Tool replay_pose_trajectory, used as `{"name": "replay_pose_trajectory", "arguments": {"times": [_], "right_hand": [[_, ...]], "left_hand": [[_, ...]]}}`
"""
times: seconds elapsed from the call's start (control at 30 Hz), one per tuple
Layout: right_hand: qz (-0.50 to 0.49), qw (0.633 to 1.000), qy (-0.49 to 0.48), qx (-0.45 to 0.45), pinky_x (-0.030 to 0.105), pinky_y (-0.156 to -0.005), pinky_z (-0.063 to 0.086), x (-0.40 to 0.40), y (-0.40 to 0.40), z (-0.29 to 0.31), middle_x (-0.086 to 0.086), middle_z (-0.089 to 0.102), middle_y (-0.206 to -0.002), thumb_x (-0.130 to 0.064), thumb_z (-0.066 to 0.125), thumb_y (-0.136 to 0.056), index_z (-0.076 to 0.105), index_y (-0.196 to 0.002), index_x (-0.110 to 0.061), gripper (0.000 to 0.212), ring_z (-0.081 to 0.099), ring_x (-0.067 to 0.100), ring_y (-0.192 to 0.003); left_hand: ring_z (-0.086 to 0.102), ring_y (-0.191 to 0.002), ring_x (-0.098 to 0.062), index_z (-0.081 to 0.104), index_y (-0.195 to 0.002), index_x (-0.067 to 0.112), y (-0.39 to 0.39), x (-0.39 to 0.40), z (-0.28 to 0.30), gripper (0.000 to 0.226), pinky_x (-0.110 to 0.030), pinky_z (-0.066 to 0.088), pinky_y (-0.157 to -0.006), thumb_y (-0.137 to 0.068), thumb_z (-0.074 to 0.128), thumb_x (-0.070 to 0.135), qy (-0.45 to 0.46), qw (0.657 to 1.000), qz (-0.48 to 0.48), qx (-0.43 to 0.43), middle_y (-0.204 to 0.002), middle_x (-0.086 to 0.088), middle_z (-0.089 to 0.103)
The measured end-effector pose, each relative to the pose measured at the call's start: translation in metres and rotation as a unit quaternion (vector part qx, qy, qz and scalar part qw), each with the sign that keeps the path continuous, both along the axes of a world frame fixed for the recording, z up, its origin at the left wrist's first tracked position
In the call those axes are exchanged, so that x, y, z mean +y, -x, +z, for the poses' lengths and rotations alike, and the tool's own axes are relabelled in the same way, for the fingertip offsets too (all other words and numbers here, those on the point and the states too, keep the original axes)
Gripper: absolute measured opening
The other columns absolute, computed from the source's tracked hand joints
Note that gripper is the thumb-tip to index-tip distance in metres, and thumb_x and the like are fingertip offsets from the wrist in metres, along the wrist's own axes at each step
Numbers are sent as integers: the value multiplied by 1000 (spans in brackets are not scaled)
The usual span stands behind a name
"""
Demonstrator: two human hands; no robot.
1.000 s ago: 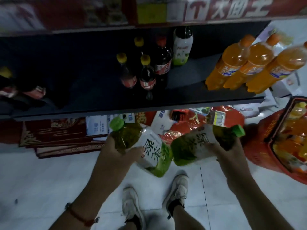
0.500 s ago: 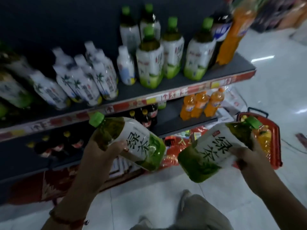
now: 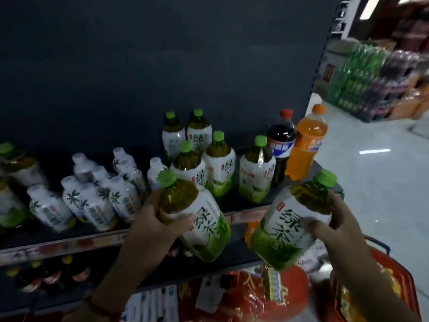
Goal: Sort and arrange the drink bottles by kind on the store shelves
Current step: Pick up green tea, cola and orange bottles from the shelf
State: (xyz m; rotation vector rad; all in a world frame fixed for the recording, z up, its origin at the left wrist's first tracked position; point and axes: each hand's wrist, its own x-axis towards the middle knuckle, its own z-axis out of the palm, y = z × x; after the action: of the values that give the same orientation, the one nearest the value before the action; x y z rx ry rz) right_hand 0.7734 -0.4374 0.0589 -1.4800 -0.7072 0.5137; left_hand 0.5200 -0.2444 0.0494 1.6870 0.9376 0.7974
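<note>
While both loads hang tilted before the shelf, my left hand curls fingers around one green tea bottle and my right hand wraps the second green tea bottle, held by kind, evidently to join the shelved green teas.

Green-capped tea bottles with white-and-green labels, white palm-printed bottles, orange soda bottle, red basket

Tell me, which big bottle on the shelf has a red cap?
The dark cola bottle with the blue label, standing between the green-capped tea bottles and the orange soda bottle; it alone has a red cap.
</note>
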Motion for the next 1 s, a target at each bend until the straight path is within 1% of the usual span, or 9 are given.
{"name": "replay_pose_trajectory", "arguments": {"times": [0.13, 0.27, 0.4, 0.57, 0.63, 0.73, 0.8, 0.9, 1.0], "right_hand": [[76, 995, 43, -55, 22, -62, 58, 38, -41, -1, -16, 71, -100, -1, 77, -73, 53, -126, -26, 63, 70, 5, -88], [144, 983, 52, -99, 37, -81, 59, 78, -54, -8, -4, 61, -119, -29, 84, -60, 45, -133, -31, 82, 65, 15, -104], [169, 969, 23, -178, 29, -86, 55, 116, -58, -16, -7, 52, -122, -39, 75, -62, 45, -131, -29, 75, 58, 8, -109], [203, 948, 27, -243, 3, -90, 40, 150, -51, -30, -20, 38, -129, -43, 69, -64, 41, -132, -32, 75, 36, -17, -119], [209, 951, 19, -228, 10, -94, 44, 158, -53, -42, -26, 32, -133, -41, 72, -65, 38, -132, -39, 75, 36, -14, -123], [205, 951, 25, -229, 27, -100, 49, 167, -55, -52, -23, 32, -137, -45, 72, -68, 38, -137, -34, 78, 37, -3, -129], [176, 946, 39, -271, 28, -105, 42, 172, -56, -53, -23, 33, -138, -49, 69, -70, 35, -141, -32, 81, 31, -6, -131], [133, 919, 64, -365, 31, -108, 30, 176, -61, -51, -15, 36, -145, -48, 71, -74, 31, -148, -29, 86, 19, 1, -132], [142, 919, 78, -359, 31, -108, 32, 176, -65, -51, -9, 26, -151, -39, 73, -81, 19, -153, -36, 90, 20, 10, -138]], "left_hand": [[69, -93, -1, 63, -112, 39, -54, -2, 2, 46, -30, 56, -83, -74, 83, 22, -7, 1000, 3, 0, -102, 17, 73], [69, -91, 3, 61, -103, 60, -85, 1, -3, 49, -20, 55, -79, -66, 86, 40, -20, 999, 46, -13, -99, 23, 73], [67, -90, 5, 57, -107, 50, -95, 15, -10, 51, -20, 53, -76, -68, 84, 30, -25, 996, 91, 11, -98, 27, 71], [65, -98, 5, 49, -130, 45, -108, 32, -18, 68, -23, 56, -79, -67, 74, 38, -40, 993, 102, 48, -107, 26, 68], [63, -99, 6, 45, -130, 50, -113, 39, -20, 68, -23, 56, -80, -72, 77, 32, -54, 990, 111, 62, -110, 30, 64], [57, -103, 11, 34, -139, 52, -119, 45, -21, 78, -13, 50, -77, -73, 74, 44, -77, 985, 124, 95, -120, 27, 51], [58, -106, 3, 29, -145, 50, -121, 50, -24, 83, -15, 51, -81, -74, 72, 49, -77, 980, 133, 124, -126, 18, 48], [57, -112, -19, 23, -150, 47, -124, 57, -24, 87, -33, 53, -92, -77, 71, 51, -93, 963, 156, 197, -133, 2, 36], [56, -114, -26, 18, -154, 42, -129, 63, -22, 90, -37, 53, -91, -80, 67, 56, -115, 949, 160, 246, -137, -2, 31]]}}
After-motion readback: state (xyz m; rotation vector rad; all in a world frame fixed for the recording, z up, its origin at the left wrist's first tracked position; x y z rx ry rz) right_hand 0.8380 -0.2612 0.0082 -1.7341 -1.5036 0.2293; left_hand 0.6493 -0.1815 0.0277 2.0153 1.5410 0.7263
